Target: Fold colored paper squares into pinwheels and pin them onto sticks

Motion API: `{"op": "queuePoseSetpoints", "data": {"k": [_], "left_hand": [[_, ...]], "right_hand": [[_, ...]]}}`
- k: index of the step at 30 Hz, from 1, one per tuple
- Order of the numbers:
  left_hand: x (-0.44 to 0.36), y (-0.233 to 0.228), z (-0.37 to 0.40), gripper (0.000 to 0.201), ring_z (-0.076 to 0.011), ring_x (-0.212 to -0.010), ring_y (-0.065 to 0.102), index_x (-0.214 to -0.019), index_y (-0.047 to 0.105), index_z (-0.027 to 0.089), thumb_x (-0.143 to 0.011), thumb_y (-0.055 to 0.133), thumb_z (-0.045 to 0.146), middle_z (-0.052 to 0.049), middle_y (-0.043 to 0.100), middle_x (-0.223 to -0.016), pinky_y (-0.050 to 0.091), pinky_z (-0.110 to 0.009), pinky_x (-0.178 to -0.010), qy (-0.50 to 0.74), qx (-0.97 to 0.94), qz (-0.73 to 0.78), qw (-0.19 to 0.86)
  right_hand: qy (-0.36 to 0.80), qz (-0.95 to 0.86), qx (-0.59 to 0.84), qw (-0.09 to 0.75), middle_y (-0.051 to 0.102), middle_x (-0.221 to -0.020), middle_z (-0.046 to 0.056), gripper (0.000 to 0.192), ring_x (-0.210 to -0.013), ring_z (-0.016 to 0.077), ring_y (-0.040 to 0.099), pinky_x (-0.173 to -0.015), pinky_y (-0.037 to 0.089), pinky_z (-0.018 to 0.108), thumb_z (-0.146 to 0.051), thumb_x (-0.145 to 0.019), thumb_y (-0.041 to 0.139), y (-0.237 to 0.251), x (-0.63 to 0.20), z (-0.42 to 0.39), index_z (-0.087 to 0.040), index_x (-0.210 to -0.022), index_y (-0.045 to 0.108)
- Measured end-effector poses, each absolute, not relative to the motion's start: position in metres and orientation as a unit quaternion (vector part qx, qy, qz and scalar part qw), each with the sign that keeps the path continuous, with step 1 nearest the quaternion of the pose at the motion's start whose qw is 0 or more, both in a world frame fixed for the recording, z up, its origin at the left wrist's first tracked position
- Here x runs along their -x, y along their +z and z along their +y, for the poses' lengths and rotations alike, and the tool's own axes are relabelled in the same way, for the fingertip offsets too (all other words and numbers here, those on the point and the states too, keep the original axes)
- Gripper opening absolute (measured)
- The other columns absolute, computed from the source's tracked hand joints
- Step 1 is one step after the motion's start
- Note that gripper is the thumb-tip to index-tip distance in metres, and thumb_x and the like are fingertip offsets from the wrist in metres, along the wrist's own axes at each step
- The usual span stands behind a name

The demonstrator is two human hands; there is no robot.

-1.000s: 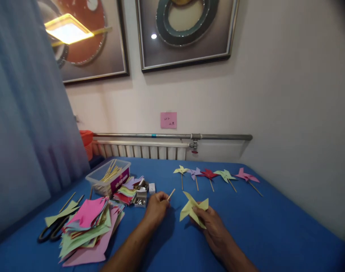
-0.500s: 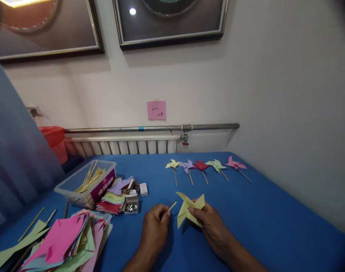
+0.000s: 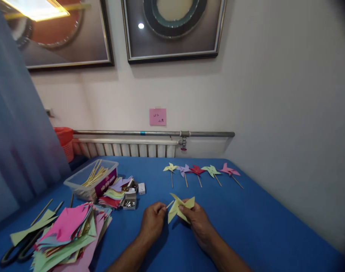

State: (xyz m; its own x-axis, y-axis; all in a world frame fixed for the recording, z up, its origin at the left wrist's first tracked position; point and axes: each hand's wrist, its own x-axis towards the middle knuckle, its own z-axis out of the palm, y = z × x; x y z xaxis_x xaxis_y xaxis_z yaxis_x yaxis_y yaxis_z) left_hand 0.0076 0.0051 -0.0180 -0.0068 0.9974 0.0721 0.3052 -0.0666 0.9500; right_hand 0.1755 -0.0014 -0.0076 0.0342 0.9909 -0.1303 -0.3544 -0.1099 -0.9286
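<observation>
Now closer together at lower centre: left hand (image 3: 152, 220) pinching a stick (image 3: 169, 204), tip brought against the pinwheel (image 3: 180, 208) clamped in the right hand (image 3: 195, 220), just above the table (image 3: 260, 230). Earlier gap closed; mounting judged under way. Five finished pinwheels (image 3: 200, 170) beyond.

Far edge of the table: you have a row of five finished pinwheels (image 3: 200, 170) lying side by side.
Left of the table (image 3: 260, 226): your clear tub of sticks (image 3: 91, 179), with small boxes (image 3: 131, 196) just beside it.
Near left corner: you see a heap of coloured paper squares (image 3: 67, 234), touching the scissors (image 3: 16, 251).
Wall: a pink note (image 3: 158, 116) above your radiator pipe (image 3: 152, 133).
</observation>
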Motion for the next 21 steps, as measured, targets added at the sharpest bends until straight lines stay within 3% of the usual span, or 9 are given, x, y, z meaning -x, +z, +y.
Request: {"op": "queuePoseSetpoints", "data": {"k": [5, 12, 21], "left_hand": [[-0.009, -0.001, 0.02, 0.009, -0.0118, -0.046, 0.045, -0.071, 0.062, 0.018, -0.071, 0.063, 0.027, 0.004, 0.054, -0.049, 0.03, -0.024, -0.049, 0.37, -0.516, 0.569, 0.522], [-0.01, -0.012, 0.017, 0.016, -0.0094, -0.047, 0.038, -0.067, 0.062, 0.017, -0.071, 0.063, 0.032, 0.006, 0.049, -0.051, 0.028, -0.023, -0.05, 0.458, -0.545, 0.529, 0.462], [-0.009, -0.012, 0.004, 0.013, -0.0102, -0.051, 0.038, -0.066, 0.065, 0.016, -0.072, 0.057, 0.023, 0.004, 0.05, -0.055, 0.03, -0.023, -0.053, 0.429, -0.566, 0.534, 0.457]], "right_hand": [[0.597, -0.38, 0.423, 0.566, 0.067, -0.068, -0.003, 0.039, -0.064, 0.0148, 0.057, -0.064, 0.043, 0.027, -0.037, -0.059, 0.09, -0.008, -0.175, -0.004, -0.018, -0.086, 0.069], [0.594, -0.346, 0.436, 0.581, 0.069, -0.069, -0.003, 0.042, -0.063, 0.0157, 0.059, -0.064, 0.046, 0.028, -0.038, -0.057, 0.092, -0.006, -0.174, -0.002, -0.019, -0.087, 0.069], [0.595, -0.359, 0.43, 0.576, 0.068, -0.068, -0.003, 0.042, -0.061, 0.0149, 0.057, -0.061, 0.045, 0.027, -0.039, -0.058, 0.093, -0.012, -0.174, 0.005, -0.018, -0.086, 0.069]]}}
